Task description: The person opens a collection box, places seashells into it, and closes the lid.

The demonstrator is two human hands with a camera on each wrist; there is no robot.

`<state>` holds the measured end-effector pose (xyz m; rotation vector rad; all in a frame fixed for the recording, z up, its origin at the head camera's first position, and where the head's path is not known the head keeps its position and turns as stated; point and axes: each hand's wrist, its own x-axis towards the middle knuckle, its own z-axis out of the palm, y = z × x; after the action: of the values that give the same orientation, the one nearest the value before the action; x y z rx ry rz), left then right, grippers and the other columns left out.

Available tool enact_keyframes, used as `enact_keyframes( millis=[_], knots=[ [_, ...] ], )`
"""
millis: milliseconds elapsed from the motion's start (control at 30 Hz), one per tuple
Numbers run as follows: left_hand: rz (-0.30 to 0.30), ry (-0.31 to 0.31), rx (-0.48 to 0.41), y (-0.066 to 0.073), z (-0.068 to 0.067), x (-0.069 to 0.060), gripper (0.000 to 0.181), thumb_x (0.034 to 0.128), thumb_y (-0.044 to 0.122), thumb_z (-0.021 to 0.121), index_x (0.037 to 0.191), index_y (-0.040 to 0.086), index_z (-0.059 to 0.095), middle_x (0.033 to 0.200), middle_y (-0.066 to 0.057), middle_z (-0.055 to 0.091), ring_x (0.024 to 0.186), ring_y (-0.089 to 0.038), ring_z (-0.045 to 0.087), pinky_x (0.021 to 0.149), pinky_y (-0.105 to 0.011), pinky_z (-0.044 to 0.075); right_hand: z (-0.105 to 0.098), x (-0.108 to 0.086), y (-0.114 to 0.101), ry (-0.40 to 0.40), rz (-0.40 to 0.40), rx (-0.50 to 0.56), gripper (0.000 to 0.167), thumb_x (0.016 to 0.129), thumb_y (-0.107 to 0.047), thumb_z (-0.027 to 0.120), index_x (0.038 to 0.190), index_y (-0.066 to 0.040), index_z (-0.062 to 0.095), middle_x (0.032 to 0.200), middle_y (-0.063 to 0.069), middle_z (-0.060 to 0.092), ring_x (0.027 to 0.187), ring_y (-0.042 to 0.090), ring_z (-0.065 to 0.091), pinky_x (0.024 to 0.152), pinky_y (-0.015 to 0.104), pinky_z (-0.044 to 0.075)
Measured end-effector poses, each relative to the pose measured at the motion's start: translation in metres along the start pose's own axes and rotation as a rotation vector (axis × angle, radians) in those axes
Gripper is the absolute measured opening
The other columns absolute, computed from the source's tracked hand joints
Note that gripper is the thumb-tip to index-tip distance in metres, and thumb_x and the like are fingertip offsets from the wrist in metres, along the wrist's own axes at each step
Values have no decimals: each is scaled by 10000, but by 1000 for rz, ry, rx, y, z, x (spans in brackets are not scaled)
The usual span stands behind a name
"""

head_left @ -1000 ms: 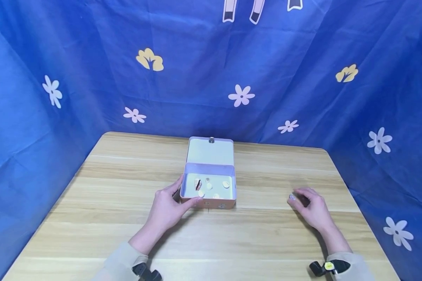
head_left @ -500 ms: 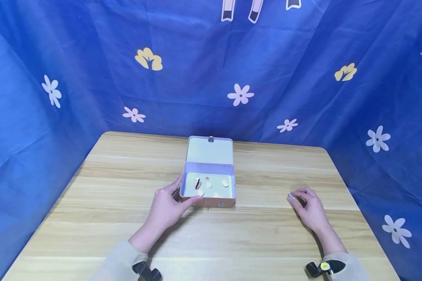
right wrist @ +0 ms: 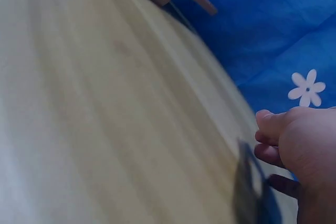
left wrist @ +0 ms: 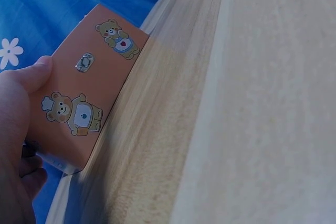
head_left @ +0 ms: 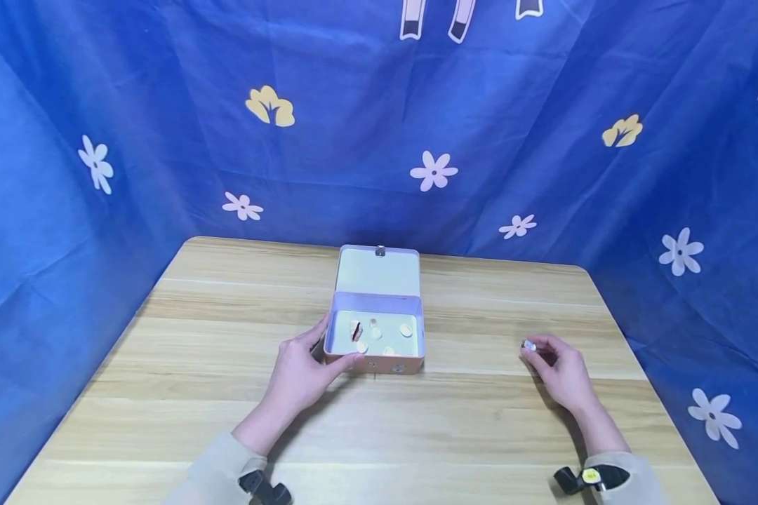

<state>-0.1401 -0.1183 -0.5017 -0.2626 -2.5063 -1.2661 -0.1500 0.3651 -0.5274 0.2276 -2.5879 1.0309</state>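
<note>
A small tin box point(head_left: 374, 363) stands with its lid raised at the back of the table. Its orange front wall carries bear pictures and a metal catch in the left wrist view. My left hand point(head_left: 300, 372) grips its near left corner, thumb on the front wall, fingers along the left side. Several small whitish pieces that look like seashells lie inside, one a shell point(head_left: 356, 330) with a dark slit. Over the right part of the table, my right hand point(head_left: 562, 372) pinches a small whitish shell-like piece point(head_left: 528, 345) with a dark end. In the right wrist view the fingers hide it.
The open lid point(head_left: 377, 272) leans back near the table's far edge. A blue flower-patterned cloth point(head_left: 328, 140) hangs behind and along both sides of the wooden table point(head_left: 417, 435).
The small piece between my right fingertips has turned, and its dark end now shows. My right hand has shifted only slightly. My left hand and the tin box have stayed in place.
</note>
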Motion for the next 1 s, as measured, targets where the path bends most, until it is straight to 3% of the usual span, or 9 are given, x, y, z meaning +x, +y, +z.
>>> enact_keyframes(
  millis=[200, 500, 567, 667, 800, 867, 1000],
  knots=[
    [-11, -8, -22, 3, -1, -1, 995, 753, 491, 963, 1504, -16, 552, 1413, -195, 609, 1286, -308, 622, 1074, -491, 508, -6, 12, -15, -44, -27, 39, 273, 1008, -65, 734, 1247, 65, 711, 1065, 147, 762, 967, 231, 713, 842, 90, 517],
    [3, -12, -18, 2, 0, -2, 994, 771, 540, 932, 1505, -13, 553, 1410, -188, 614, 1323, -311, 589, 1083, -472, 499, -3, 27, -43, -90, -60, 40, 295, 986, -92, 769, 1261, 9, 739, 981, 27, 757, 952, 220, 703, 733, 180, 566],
    [-6, -17, -21, 2, 0, -2, 1003, 766, 555, 929, 1506, -8, 553, 1416, -187, 608, 1322, -301, 587, 1085, -462, 497, -1, 29, -49, -90, -76, 43, 280, 984, -91, 771, 1247, 4, 749, 969, 22, 755, 949, 220, 699, 704, 197, 556],
    [-25, -21, -30, 2, 0, -3, 1015, 756, 566, 931, 1511, 4, 552, 1425, -188, 597, 1154, -301, 707, 1060, -449, 530, 3, 33, -60, -102, -102, 37, 263, 993, -111, 765, 1237, -12, 759, 969, 11, 757, 942, 208, 694, 661, 223, 531],
    [-29, -19, -35, 2, 1, -3, 1016, 751, 561, 937, 1515, 13, 552, 1431, -188, 592, 1167, -311, 704, 1063, -450, 525, 8, 41, -74, -125, -126, 42, 265, 1000, -149, 766, 1245, -51, 764, 990, -3, 770, 931, 182, 692, 631, 244, 511],
    [-25, -15, -32, 2, 1, -2, 1010, 751, 552, 941, 1515, 15, 554, 1431, -184, 593, 1320, -300, 594, 1091, -453, 488, 11, 46, -82, -132, -136, 52, 273, 998, -163, 772, 1252, -63, 764, 1000, -8, 774, 935, 175, 694, 626, 254, 511],
    [-27, -19, -25, 2, 0, -1, 1005, 752, 543, 945, 1518, 22, 555, 1432, -177, 594, 1352, -292, 556, 1102, -445, 480, 20, 53, -97, -145, -162, 82, 290, 990, -165, 782, 1257, -55, 762, 1005, -5, 775, 948, 178, 700, 648, 293, 531]
  ],
)
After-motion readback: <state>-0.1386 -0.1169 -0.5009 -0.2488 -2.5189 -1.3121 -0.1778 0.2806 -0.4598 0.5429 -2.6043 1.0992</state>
